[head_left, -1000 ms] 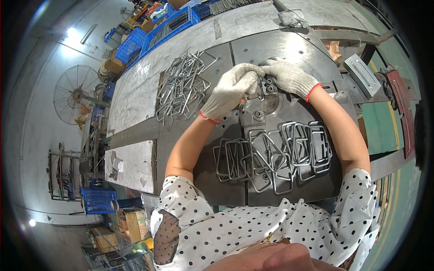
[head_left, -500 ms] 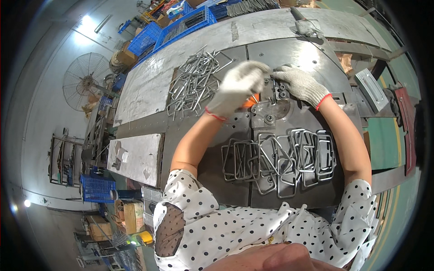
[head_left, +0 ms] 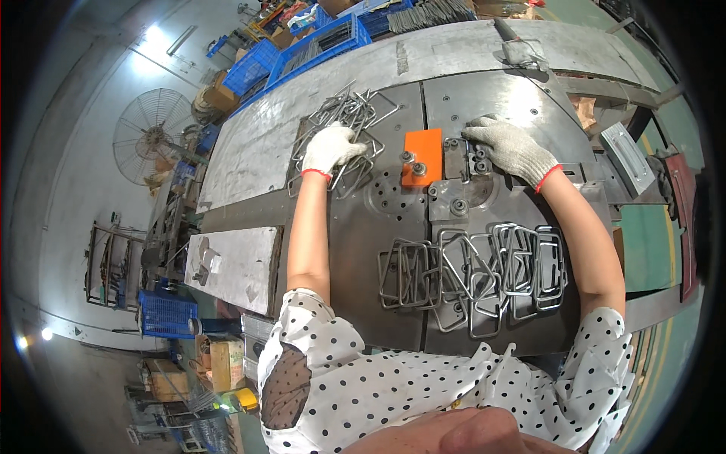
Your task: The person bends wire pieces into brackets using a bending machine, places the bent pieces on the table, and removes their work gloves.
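My left hand (head_left: 330, 150), in a white knit glove, rests on a tangled pile of bent metal rods (head_left: 355, 113) at the left of the steel table. Its thumb stands apart from the fingers, and no rod shows lifted in it. My right hand (head_left: 514, 145), gloved alike, is at the bending fixture (head_left: 457, 159), fingertips bent together at its upper edge; what they pinch is hidden. Left of the fixture's steel block lies an orange plate (head_left: 422, 155) with bolts on it. Closer to me, several rectangular wire frames (head_left: 484, 272) lie overlapping in a row.
Blue crates (head_left: 321, 41) with metal parts stand past the table's far left edge. A hammer-like tool with a wrapped head (head_left: 523, 53) lies at the far right. A pale metal panel (head_left: 231, 268) adjoins the left side; a grey metal block (head_left: 626, 159) sits on the right.
My left hand has moved left from the fixture to the rod pile, uncovering the orange plate. The right hand stays at the fixture. The view has shifted slightly.
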{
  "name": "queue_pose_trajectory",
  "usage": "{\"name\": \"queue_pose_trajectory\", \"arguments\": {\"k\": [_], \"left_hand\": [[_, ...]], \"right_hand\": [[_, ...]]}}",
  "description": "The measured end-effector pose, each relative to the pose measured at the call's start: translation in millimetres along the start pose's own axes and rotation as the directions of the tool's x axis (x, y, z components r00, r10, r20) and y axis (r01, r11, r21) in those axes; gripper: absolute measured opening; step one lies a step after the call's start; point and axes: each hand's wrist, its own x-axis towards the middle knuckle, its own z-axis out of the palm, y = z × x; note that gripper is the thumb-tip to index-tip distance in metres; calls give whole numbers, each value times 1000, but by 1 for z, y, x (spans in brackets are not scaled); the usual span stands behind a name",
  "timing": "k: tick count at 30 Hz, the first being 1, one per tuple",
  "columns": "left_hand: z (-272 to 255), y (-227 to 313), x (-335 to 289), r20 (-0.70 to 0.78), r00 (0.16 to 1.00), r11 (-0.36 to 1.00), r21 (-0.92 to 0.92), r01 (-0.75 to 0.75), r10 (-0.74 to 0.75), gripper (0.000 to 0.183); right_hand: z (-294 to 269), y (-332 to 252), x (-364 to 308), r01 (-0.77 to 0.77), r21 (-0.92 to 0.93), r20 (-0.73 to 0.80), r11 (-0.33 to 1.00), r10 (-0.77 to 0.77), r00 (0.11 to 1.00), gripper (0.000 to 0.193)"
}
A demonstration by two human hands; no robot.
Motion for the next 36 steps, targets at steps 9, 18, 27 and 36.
{"name": "queue_pose_trajectory", "arguments": {"k": [9,18,27,36], "left_hand": [[-36,-9,-8,-114,980,976,-166,143,-163,51],[-17,-24,2,-444,868,955,-277,104,-223,46],[17,-28,22,-493,814,931,-335,147,-306,46],[-16,-28,8,-543,778,896,-441,55,-315,51]], "right_hand": [[0,0,1,-22,8,31,1000,22,999,42],[-2,-1,1,-50,9,52,999,49,997,42],[4,5,0,-49,-8,45,999,49,998,42],[4,4,0,-9,24,12,1000,9,1000,39]]}}
